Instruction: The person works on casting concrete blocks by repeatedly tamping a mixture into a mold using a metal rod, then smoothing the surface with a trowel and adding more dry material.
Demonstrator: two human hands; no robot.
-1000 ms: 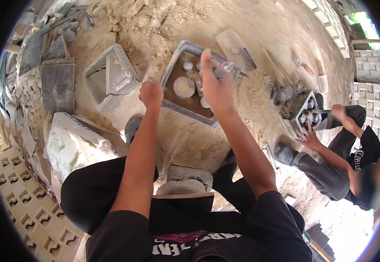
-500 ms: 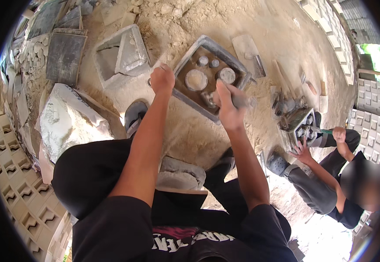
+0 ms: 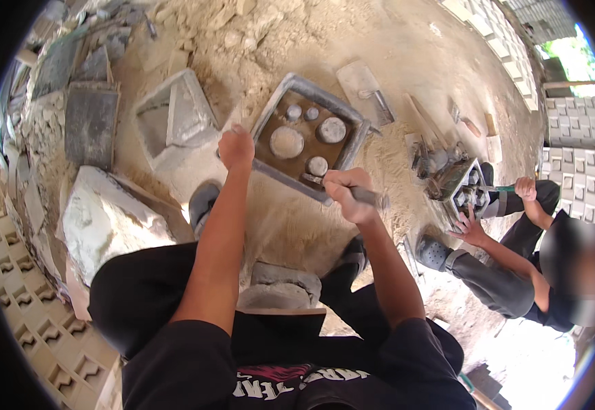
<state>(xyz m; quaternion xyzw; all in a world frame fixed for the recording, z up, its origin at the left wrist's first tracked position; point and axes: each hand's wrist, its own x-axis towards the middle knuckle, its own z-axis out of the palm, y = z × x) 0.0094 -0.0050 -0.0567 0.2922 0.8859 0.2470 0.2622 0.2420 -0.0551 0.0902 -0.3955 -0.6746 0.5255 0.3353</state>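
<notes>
Tool (image 3: 370, 197) in closed right hand (image 3: 347, 194), cylinders (image 3: 316, 165) alongside, left hand (image 3: 236, 147) a fist (contents unclear)

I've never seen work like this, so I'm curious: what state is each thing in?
Grey frame, open-topped, with brown fill inside
Five round pieces, spaced apart inside the frame
Hand tool, gripped, its tip within the frame
Right hand, closed around the hand tool
Left hand, curled shut beside the frame
Co-worker's box, open, grey pieces inside
Green-handled tool, in the co-worker's hand
</notes>
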